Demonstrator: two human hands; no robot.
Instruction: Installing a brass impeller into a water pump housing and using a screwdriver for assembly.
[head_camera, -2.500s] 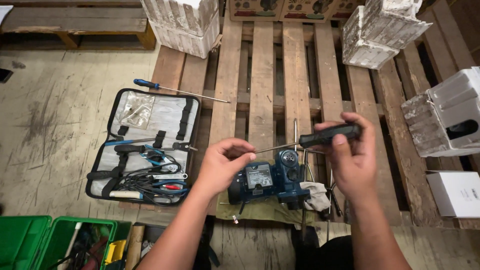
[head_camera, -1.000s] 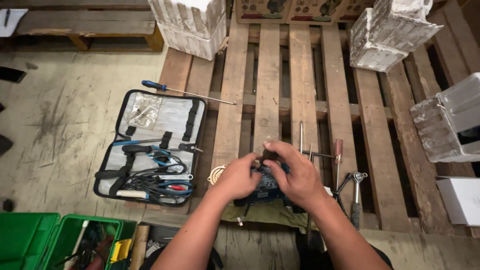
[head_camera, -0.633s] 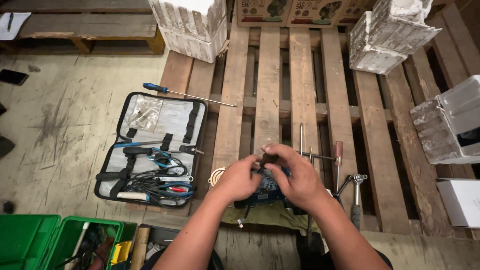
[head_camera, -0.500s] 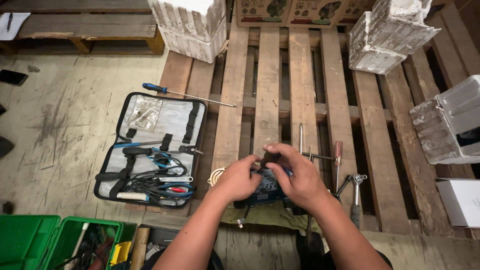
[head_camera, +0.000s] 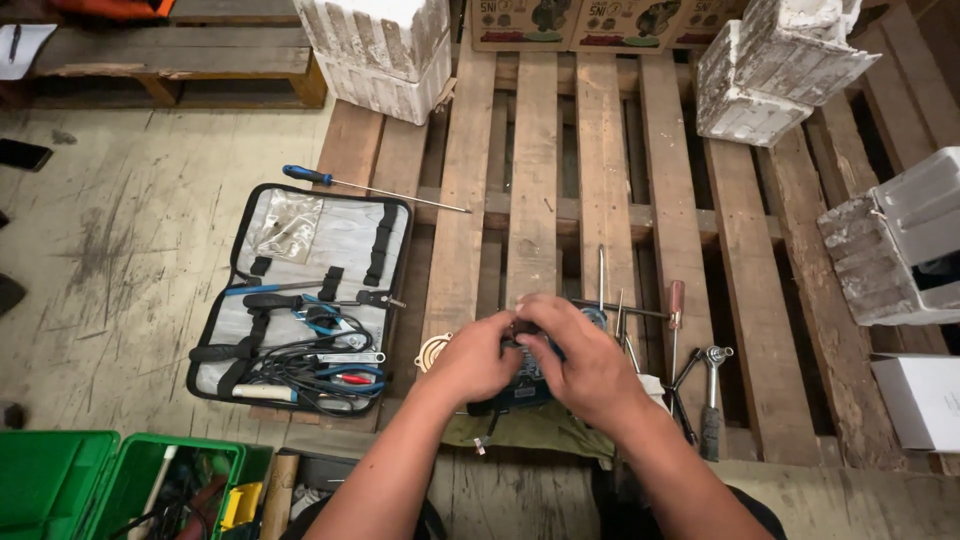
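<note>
Both hands close on a dark blue power tool (head_camera: 520, 385) lying on a cloth at the near edge of the wooden pallet (head_camera: 530, 150): the left hand (head_camera: 478, 362) clamps its left side, while the right hand (head_camera: 585, 365) curls over its top. An open tool pouch (head_camera: 300, 290) lies just left and loose hand tools (head_camera: 690, 370) crowd the right. Bare slats stretch ahead towards the white blocks (head_camera: 385, 50).

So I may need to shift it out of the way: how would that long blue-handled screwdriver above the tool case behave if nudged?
The screwdriver would probably roll, since its shaft looks round and thin. It lies partly across a gap in the pallet, so the tip could drop between the boards. It looks stiff and likely light, with most weight at the blue handle.
</note>
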